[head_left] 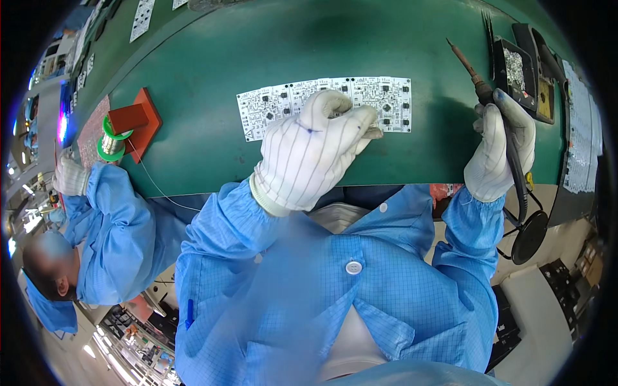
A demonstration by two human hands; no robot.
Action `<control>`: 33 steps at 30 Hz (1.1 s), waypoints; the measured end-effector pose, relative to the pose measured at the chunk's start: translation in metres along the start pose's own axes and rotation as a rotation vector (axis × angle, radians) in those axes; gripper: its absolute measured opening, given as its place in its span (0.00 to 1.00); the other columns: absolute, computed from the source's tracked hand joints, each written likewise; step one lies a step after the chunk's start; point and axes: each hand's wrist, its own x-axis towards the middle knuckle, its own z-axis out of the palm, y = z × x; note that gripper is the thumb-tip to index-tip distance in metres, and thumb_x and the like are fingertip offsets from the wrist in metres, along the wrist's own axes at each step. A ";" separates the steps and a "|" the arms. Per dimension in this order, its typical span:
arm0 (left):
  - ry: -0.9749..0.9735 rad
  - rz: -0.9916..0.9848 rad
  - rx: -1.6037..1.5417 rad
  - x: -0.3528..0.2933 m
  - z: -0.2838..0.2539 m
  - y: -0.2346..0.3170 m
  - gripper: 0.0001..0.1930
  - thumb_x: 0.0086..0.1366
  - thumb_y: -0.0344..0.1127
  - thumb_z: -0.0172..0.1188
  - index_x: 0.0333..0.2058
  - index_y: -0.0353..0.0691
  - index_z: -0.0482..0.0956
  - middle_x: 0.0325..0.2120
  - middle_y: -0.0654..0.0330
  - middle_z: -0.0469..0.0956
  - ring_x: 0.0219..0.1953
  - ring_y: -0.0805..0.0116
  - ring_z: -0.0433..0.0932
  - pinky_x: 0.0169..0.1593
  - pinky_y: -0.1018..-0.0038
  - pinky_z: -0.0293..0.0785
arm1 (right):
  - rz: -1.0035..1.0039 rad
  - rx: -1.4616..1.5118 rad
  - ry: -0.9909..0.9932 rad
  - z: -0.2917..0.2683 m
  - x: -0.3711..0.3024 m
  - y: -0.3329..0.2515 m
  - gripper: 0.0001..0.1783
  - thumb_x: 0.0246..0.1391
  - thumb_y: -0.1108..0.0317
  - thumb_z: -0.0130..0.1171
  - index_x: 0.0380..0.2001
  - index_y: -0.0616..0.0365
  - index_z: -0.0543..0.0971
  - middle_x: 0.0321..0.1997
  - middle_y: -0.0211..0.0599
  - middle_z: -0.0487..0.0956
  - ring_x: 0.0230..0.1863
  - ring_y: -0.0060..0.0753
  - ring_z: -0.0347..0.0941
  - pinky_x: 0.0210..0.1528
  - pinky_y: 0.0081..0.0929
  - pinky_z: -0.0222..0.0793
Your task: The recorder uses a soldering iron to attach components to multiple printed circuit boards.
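A panel of white circuit boards (398,103) with small black parts lies on the green bench mat. My left hand (315,145), in a white striped glove, is over the panel's middle and near edge. Its fingers are curled and pinched together, and whatever is between them is hidden. My gloved right hand (502,145) is shut on a soldering iron (475,77) at the right, its tip pointing up and left, apart from the boards. Left of the panel, a green spool of solder wire (112,143) sits by a red stand (145,122). Its wire runs down toward my left sleeve.
A black iron holder (541,83) with a tray of metallic scraps (513,69) stands at the back right. White sheets or boards (581,135) are stacked beyond it. At the left, another person's gloved hand (69,175) rests near the mat's edge. More boards (141,20) lie far left.
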 end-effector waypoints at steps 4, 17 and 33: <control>-0.020 -0.151 -0.024 -0.015 0.001 0.002 0.14 0.56 0.39 0.68 0.41 0.51 0.78 0.37 0.64 0.76 0.26 0.68 0.78 0.27 0.74 0.74 | 0.003 -0.012 -0.011 -0.001 0.000 0.002 0.10 0.55 0.73 0.60 0.41 0.65 0.79 0.34 0.42 0.82 0.31 0.24 0.78 0.35 0.20 0.73; 0.100 -0.103 0.055 -0.024 0.017 0.003 0.11 0.51 0.35 0.67 0.33 0.48 0.77 0.35 0.65 0.75 0.26 0.69 0.77 0.27 0.75 0.72 | -0.364 0.384 -0.459 -0.013 -0.029 0.002 0.09 0.43 0.78 0.53 0.31 0.63 0.73 0.24 0.40 0.71 0.21 0.29 0.62 0.25 0.30 0.57; 0.158 -0.020 0.150 -0.017 0.030 0.021 0.09 0.51 0.36 0.65 0.32 0.50 0.76 0.34 0.67 0.72 0.30 0.71 0.74 0.31 0.74 0.72 | -0.450 0.185 -0.144 -0.015 -0.061 0.016 0.12 0.33 0.76 0.60 0.28 0.66 0.78 0.24 0.43 0.79 0.20 0.39 0.74 0.26 0.33 0.73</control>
